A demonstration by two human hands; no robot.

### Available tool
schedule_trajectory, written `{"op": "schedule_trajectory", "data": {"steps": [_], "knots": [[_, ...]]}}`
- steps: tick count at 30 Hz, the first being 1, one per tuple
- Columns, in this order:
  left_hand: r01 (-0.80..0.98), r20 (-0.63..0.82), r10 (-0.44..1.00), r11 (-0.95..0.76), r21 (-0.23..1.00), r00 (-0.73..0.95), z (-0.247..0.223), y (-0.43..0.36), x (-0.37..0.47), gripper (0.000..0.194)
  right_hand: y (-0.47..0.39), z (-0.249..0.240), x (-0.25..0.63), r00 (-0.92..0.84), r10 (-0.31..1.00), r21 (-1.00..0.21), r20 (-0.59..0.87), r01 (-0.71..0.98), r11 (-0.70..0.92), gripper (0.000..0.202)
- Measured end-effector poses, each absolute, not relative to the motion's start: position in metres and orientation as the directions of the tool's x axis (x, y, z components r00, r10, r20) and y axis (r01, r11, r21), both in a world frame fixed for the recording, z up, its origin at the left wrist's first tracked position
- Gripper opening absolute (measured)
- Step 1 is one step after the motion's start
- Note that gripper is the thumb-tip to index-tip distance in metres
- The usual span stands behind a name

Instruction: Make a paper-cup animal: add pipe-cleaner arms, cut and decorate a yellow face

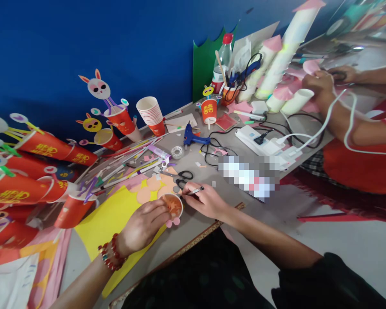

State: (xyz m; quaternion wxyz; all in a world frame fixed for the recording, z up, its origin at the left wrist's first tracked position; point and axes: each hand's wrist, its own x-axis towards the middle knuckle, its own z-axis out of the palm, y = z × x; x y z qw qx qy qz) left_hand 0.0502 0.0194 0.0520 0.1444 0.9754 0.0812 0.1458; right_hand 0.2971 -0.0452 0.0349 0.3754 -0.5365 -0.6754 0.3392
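A curved sheet of bright yellow paper (106, 227) lies under the left hand (148, 223), whose fingers bend over the rim of an open paper cup (176, 206) near the table's front edge. Just right of the cup, the right hand (206, 199) pinches a slim pen (195, 190) between thumb and fingers.

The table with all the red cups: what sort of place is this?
Probably a craft room or workshop. A rabbit face rises from a red paper cup, a blue glue gun lies on the table, and scissors lie among paper scraps.
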Motion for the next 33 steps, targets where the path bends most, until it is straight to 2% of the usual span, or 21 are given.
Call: {"op": "schedule_trajectory", "data": {"steps": [10, 19, 24, 28, 33], "knots": [[0.076, 0.312, 0.168, -0.955, 0.286, 0.935, 0.051, 0.022, 0.051, 0.02, -0.08, 0.03, 0.283, -0.081, 0.964, -0.815, 0.255, 0.517, 0.259, 0.009], [0.06, 0.338, 0.162, -0.954, 0.293, 0.927, 0.053, 0.022, 0.054, 0.023, -0.097, 0.028, 0.268, -0.086, 0.925, -0.717, 0.371, 0.606, 0.344, 0.01], [0.042, 0.353, 0.152, -0.953, 0.299, 0.923, 0.052, 0.023, 0.055, 0.025, -0.101, 0.026, 0.264, -0.041, 0.928, -0.742, 0.371, 0.587, 0.323, 0.01], [0.027, 0.335, 0.155, -0.934, 0.356, 0.93, 0.049, 0.024, 0.054, 0.023, -0.103, 0.028, 0.265, 0.017, 0.935, -0.764, 0.354, 0.582, 0.279, 0.01], [0.021, 0.355, 0.15, -0.94, 0.34, 0.923, 0.049, 0.025, 0.053, 0.022, -0.105, 0.027, 0.253, -0.04, 0.919, -0.758, 0.391, 0.552, 0.347, 0.011]]}}
